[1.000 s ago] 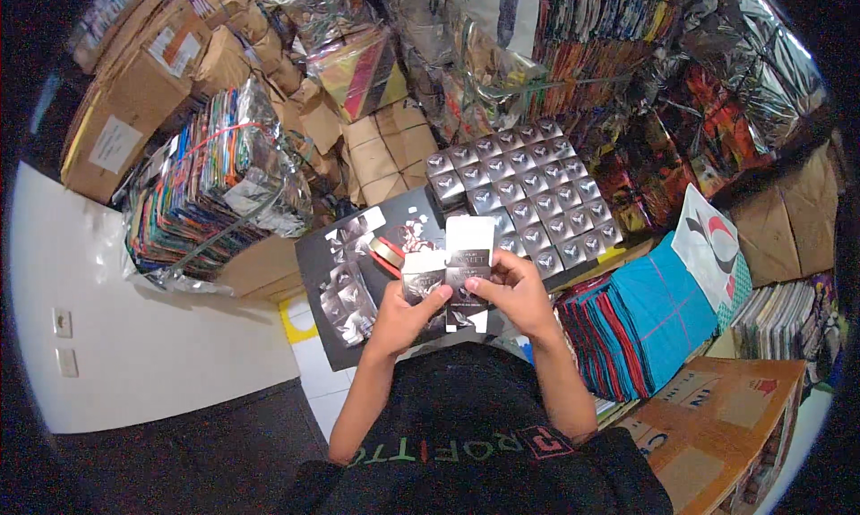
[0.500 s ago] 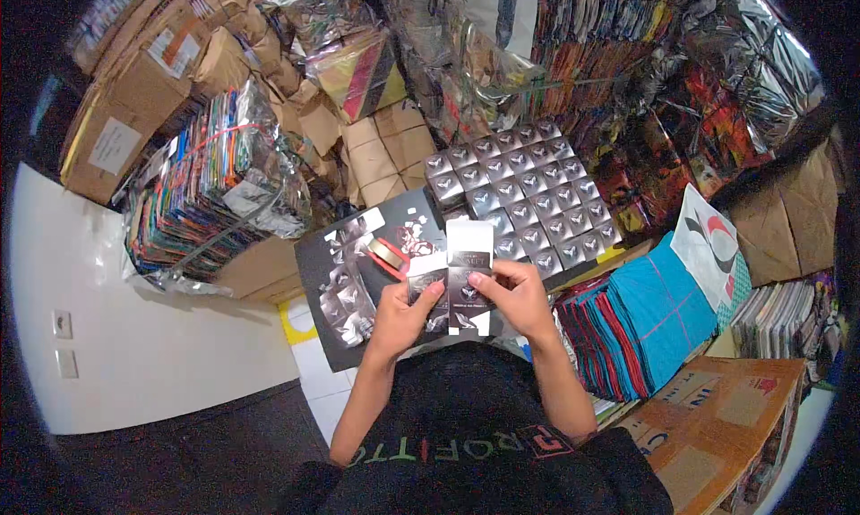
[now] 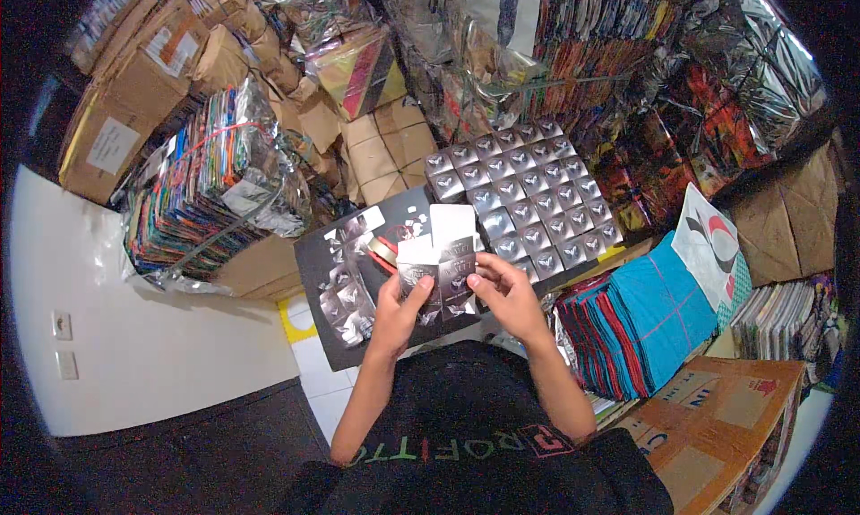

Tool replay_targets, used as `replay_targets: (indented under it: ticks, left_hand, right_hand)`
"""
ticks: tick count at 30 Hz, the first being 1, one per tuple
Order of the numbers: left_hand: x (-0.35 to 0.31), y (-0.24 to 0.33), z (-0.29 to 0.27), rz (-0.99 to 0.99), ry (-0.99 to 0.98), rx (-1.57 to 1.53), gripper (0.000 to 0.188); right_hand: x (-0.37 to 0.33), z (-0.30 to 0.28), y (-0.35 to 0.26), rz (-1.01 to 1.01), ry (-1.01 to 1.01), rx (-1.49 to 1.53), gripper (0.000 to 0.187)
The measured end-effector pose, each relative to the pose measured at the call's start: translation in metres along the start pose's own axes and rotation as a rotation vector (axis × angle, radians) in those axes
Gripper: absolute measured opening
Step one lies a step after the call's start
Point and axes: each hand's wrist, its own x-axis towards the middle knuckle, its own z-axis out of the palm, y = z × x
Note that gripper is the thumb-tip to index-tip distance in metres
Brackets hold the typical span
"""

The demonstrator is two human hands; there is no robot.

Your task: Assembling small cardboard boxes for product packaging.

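Both hands are raised over the near part of a black board [image 3: 405, 207]. My left hand [image 3: 391, 316] is closed on a dark printed small carton [image 3: 417, 271] with a white flap on top, its thumb pressed on the front. Against it on the right, a second dark carton [image 3: 458, 266] with a taller white flap is pinched by my right hand [image 3: 512, 302], thumb in front and fingers behind. The two cartons overlap or touch at their inner edges. Whether the left one is folded flat I cannot tell.
Rows of dark silvery small boxes [image 3: 537, 191] stand beyond my right hand. Near my left hand lie a red-rimmed tape roll [image 3: 382, 252], white scraps and more dark boxes [image 3: 343, 300]. Stacked blue sheets [image 3: 658, 313] are at right; wrapped bundles [image 3: 219, 179] rise at left.
The right carton has shifted slightly left and up, and its lower end has tilted to the right. The left carton is raised a little and shows more of its front.
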Motion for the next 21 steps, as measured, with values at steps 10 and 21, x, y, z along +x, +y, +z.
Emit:
replay_targets:
  ticks: [10,21]
  left_hand:
    - [0.000,0.001,0.008,0.178,-0.106,0.197,0.082]
    - [-0.002,0.016,0.006,0.453,0.076,0.789,0.078]
  right_hand:
    - [-0.004,0.010,0.005,-0.047,-0.058,-0.218,0.044]
    - [0.002,0.004,-0.007,0.012,-0.021,-0.085,0.032]
